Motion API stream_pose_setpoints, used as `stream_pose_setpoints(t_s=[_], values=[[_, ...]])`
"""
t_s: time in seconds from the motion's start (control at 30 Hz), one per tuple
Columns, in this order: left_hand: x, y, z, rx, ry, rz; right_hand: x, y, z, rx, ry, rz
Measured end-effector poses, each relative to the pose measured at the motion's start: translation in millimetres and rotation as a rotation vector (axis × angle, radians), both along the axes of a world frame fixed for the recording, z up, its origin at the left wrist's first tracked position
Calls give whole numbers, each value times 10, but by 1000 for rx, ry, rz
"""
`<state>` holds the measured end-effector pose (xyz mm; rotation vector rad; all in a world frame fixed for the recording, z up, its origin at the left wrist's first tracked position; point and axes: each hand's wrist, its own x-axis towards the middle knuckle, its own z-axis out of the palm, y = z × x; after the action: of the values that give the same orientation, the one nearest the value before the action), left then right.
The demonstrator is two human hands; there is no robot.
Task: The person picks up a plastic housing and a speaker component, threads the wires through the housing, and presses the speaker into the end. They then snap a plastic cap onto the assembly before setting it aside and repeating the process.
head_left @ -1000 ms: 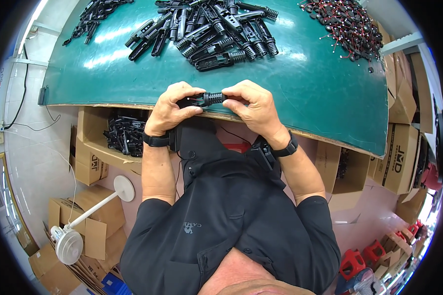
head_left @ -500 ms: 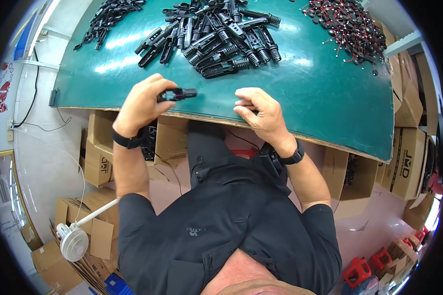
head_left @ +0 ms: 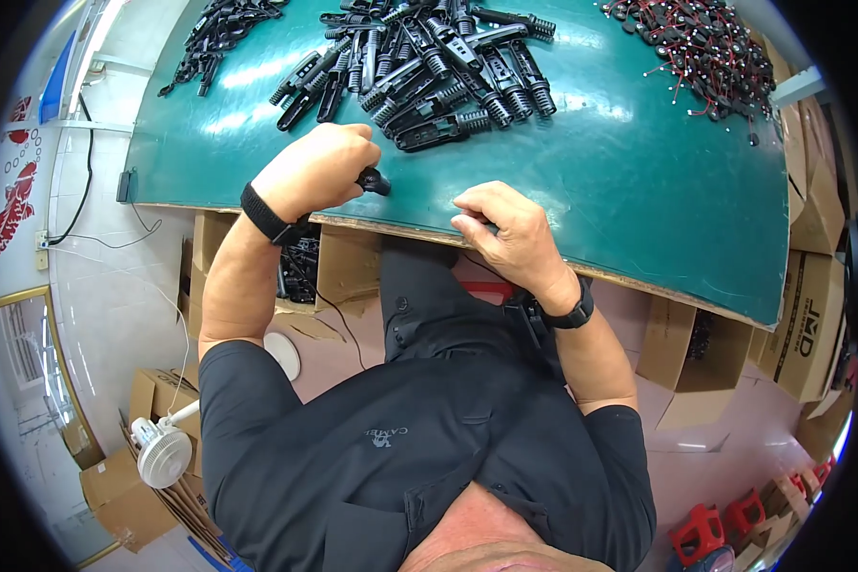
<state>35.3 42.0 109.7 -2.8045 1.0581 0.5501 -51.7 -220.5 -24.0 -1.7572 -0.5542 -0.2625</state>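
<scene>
Nearest the camera, the person's dark shirt fills the lower middle of the view, with both forearms rising from it toward the counter. Each wrist carries a black band.

The right hand rests on the counter's near edge, knuckles up, its fingers curled together and pressed down on the green surface; whether they pinch anything underneath cannot be told.

To its left, just apart from it, the left hand lies over the near edge as a loose fist. Its fingers are closed around a black plastic part, only the short end of which pokes out on the side facing the right hand. That end sits just above the green surface, near the counter's front edge.

Below the counter, open cardboard boxes stand on the floor, one holding more black pieces. A small white fan lies on flattened cardboard at the lower left.

Farther out on the counter, just beyond the left hand, a big heap of black ribbed parts is spread. A smaller bunch of black parts lies at the far left, and a pile of small dark pieces with red bits sits at the far right, well apart from both hands.
</scene>
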Motion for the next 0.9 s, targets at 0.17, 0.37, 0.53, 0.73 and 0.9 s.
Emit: stream_pose_setpoints(t_s=[0.17, 0.37, 0.53, 0.73, 0.9], values=[[-237, 481, -177, -264, -59, 137, -8, 5, -8, 24, 60, 10], [-1159, 2212, -832, -631, -157, 815, 2, -76, 57, 61, 196, 44], [-906, 1780, -721, -657, -508, 614, 206, -315, 156, -55, 154, -44], [-133, 121, -797, -909, -403, 206, 1211, -1263, 121, -276, 31, -467], [37, -232, -977, -863, -365, 203, 1846, -2025, 45, -670, -23, -779]])
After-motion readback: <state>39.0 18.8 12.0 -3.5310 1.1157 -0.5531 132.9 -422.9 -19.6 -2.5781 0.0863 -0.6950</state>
